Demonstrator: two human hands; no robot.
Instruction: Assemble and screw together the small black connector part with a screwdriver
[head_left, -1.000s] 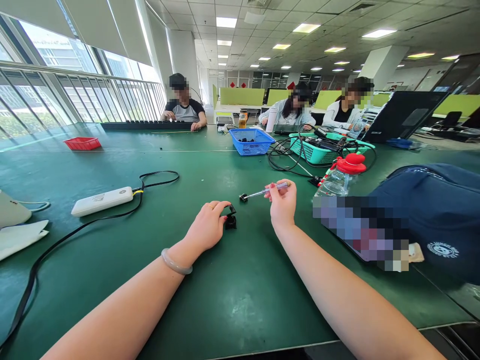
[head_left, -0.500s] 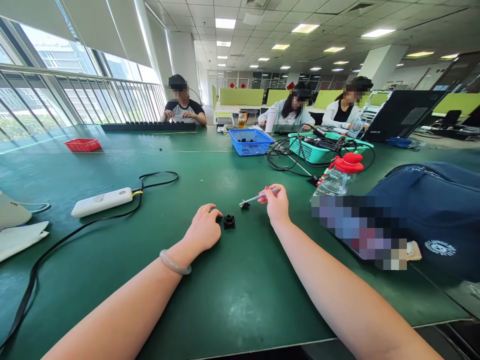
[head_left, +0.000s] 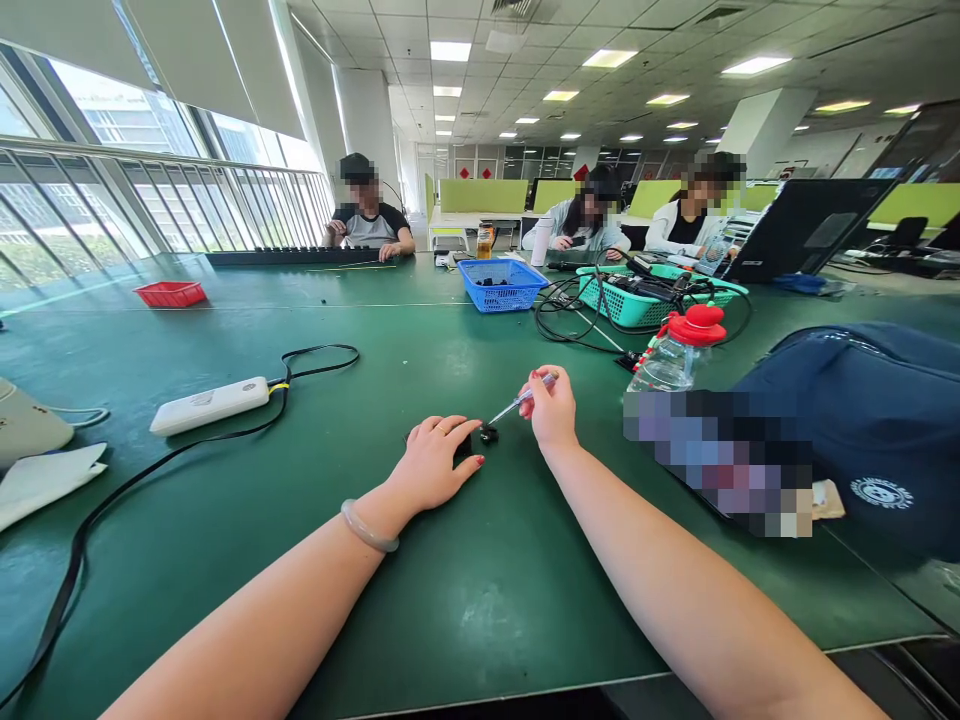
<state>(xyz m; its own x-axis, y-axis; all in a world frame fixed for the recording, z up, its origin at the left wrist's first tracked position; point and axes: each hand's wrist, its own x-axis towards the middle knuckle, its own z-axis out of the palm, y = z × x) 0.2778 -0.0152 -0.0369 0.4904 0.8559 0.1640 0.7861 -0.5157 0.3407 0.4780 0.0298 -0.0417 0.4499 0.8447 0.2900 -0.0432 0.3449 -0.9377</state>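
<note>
My left hand [head_left: 435,462] lies palm down with its fingers stretched out and its thumb apart. A black square part [head_left: 463,448] shows partly between thumb and forefinger, mostly covered by the hand. Just right of those fingertips a small black piece [head_left: 490,434] rests on the green table [head_left: 480,600]. My right hand [head_left: 553,408] is closed around the handle of a slim screwdriver [head_left: 514,405], which slants down to the left. Its metal tip is at the small black piece; whether the two touch, I cannot tell.
A clear bottle with a red cap [head_left: 671,350] and a dark blue bag [head_left: 870,430] stand at right. Blue [head_left: 504,295] and teal [head_left: 634,313] baskets sit further back. A white power strip [head_left: 210,405] with black cable lies left. Several people sit across the table.
My left hand has moved right over the black square part, and its fingers have stretched out. The screwdriver tip and the small black piece sit slightly lower in view.
</note>
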